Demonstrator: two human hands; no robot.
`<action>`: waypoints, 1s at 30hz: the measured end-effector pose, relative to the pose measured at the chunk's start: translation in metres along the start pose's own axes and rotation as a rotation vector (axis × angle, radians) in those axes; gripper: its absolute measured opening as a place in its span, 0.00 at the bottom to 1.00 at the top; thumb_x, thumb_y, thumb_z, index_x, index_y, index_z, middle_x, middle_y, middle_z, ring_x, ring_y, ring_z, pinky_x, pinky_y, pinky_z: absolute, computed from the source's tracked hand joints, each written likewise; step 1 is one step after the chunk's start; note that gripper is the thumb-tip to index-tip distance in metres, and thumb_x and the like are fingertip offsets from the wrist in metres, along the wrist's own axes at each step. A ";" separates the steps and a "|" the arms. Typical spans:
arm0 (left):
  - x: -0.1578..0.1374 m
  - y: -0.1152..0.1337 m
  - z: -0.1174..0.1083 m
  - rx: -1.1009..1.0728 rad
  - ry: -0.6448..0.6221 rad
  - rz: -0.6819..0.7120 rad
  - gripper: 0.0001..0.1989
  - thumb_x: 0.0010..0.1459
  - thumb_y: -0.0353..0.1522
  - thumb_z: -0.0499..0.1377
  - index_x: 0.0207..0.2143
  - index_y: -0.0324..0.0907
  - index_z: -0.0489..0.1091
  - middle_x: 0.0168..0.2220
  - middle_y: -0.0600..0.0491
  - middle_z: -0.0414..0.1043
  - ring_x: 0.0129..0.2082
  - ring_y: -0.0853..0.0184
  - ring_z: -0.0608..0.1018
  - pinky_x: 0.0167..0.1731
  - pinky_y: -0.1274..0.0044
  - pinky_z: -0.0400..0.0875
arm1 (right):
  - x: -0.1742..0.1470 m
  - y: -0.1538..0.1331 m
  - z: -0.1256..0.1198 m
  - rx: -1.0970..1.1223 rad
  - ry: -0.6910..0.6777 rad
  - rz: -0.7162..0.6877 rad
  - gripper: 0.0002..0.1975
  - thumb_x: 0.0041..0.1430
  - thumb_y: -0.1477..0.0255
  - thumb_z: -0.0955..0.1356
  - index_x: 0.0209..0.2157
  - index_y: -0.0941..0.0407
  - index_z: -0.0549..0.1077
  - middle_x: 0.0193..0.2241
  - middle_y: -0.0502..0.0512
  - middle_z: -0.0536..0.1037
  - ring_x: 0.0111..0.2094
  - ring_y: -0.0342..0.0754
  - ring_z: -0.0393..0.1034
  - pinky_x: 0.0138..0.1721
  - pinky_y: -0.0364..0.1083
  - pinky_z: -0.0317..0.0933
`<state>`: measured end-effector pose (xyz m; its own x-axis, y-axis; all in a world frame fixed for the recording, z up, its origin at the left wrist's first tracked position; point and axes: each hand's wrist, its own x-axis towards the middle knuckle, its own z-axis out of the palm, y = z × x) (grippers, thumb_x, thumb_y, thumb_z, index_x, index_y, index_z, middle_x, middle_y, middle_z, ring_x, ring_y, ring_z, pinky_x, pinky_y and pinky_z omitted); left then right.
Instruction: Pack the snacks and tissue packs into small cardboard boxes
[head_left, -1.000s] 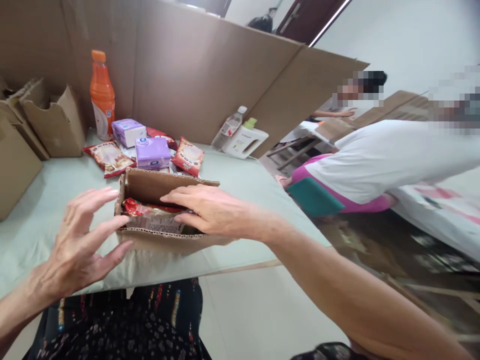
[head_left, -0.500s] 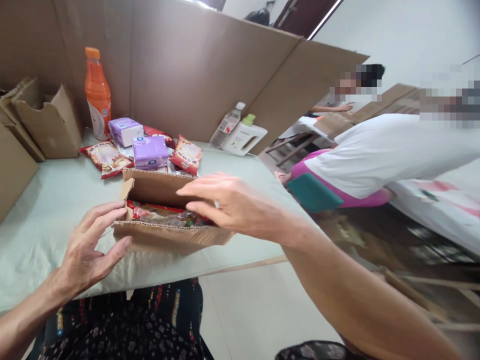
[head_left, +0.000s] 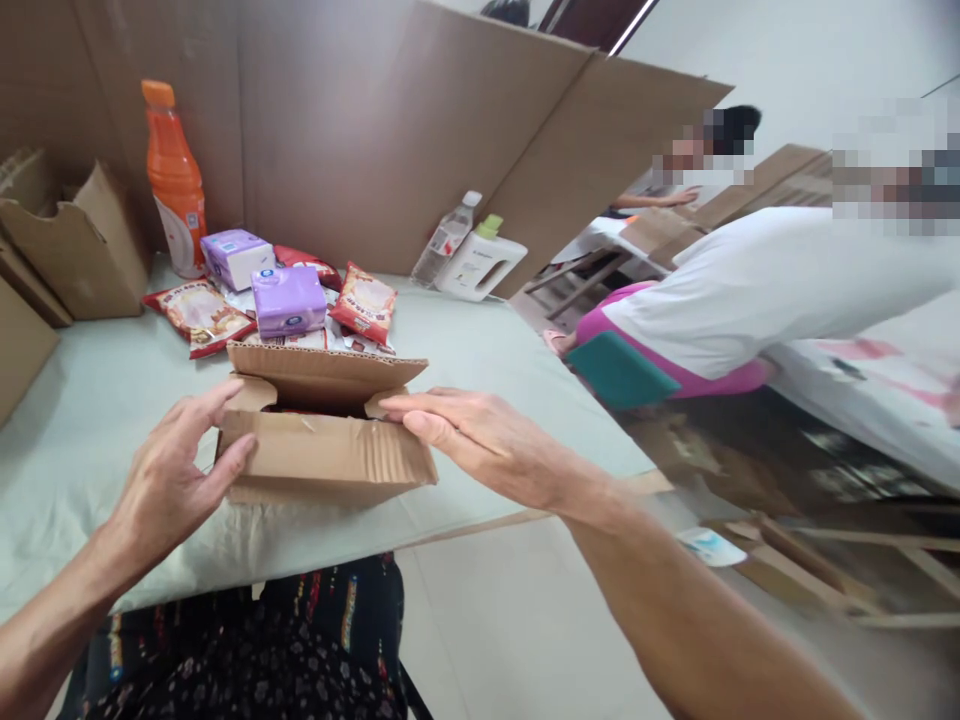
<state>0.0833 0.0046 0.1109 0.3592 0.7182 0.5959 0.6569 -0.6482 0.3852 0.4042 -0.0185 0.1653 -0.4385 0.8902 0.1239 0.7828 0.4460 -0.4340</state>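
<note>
A small brown cardboard box (head_left: 322, 455) stands in front of me on the cloth-covered table. Its front flap is folded inward over most of the opening, while the back flap (head_left: 322, 368) stands up, tilted. Through the gap only a thin strip of reddish contents shows. At the box's left end is my left hand (head_left: 169, 470), thumb against the front flap and fingers spread at the left side flap (head_left: 251, 393). My right hand (head_left: 487, 440) lies at the right end, fingers stretched out with the tips on the small right side flap.
Behind the box lie purple tissue packs (head_left: 289, 300) and red snack bags (head_left: 201, 312). An orange bottle (head_left: 174, 185), a clear bottle (head_left: 448, 240) and a white jug (head_left: 480, 265) stand by the cardboard partition (head_left: 360, 130). Open cartons (head_left: 90, 245) are at left; a person in white (head_left: 780, 290) sits at right.
The front flap has folded in over the box, covering the packets seen inside before. My right hand has drawn back to the right end, and the side flaps are bent inward.
</note>
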 end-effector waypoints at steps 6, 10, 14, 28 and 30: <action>0.002 0.001 0.005 0.016 -0.045 0.059 0.16 0.71 0.33 0.57 0.60 0.45 0.67 0.50 0.49 0.76 0.50 0.59 0.79 0.50 0.67 0.78 | 0.004 0.003 0.008 -0.072 0.455 -0.081 0.16 0.72 0.64 0.65 0.55 0.53 0.78 0.55 0.61 0.80 0.56 0.57 0.76 0.58 0.57 0.71; -0.001 0.002 0.005 0.045 0.019 0.020 0.24 0.69 0.33 0.59 0.66 0.46 0.62 0.60 0.43 0.69 0.61 0.54 0.74 0.59 0.61 0.74 | 0.011 0.002 0.016 -0.207 0.449 -0.166 0.23 0.70 0.61 0.67 0.63 0.54 0.72 0.61 0.64 0.76 0.62 0.62 0.70 0.61 0.64 0.66; -0.001 -0.003 0.005 0.063 0.006 0.060 0.28 0.69 0.34 0.59 0.68 0.45 0.59 0.71 0.39 0.58 0.70 0.48 0.64 0.65 0.54 0.68 | 0.001 0.007 0.033 -0.213 0.157 -0.226 0.22 0.73 0.61 0.64 0.61 0.57 0.73 0.59 0.66 0.78 0.59 0.61 0.73 0.58 0.63 0.68; 0.003 -0.038 0.015 -0.503 -0.330 -0.069 0.17 0.70 0.38 0.55 0.56 0.50 0.76 0.75 0.48 0.50 0.74 0.47 0.58 0.70 0.52 0.60 | -0.027 0.037 0.069 -0.168 0.292 -0.351 0.28 0.74 0.57 0.61 0.70 0.51 0.64 0.67 0.64 0.68 0.69 0.61 0.60 0.63 0.61 0.62; 0.003 -0.039 0.014 -0.546 -0.332 -0.088 0.17 0.70 0.39 0.55 0.56 0.51 0.77 0.75 0.48 0.51 0.74 0.47 0.59 0.70 0.52 0.58 | -0.024 0.041 0.064 -0.192 0.271 -0.371 0.27 0.73 0.56 0.63 0.68 0.51 0.68 0.67 0.64 0.68 0.69 0.63 0.60 0.64 0.63 0.60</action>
<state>0.0676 0.0358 0.0881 0.5625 0.7581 0.3299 0.2930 -0.5559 0.7779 0.4182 -0.0281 0.0872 -0.5921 0.6495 0.4771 0.6743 0.7234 -0.1479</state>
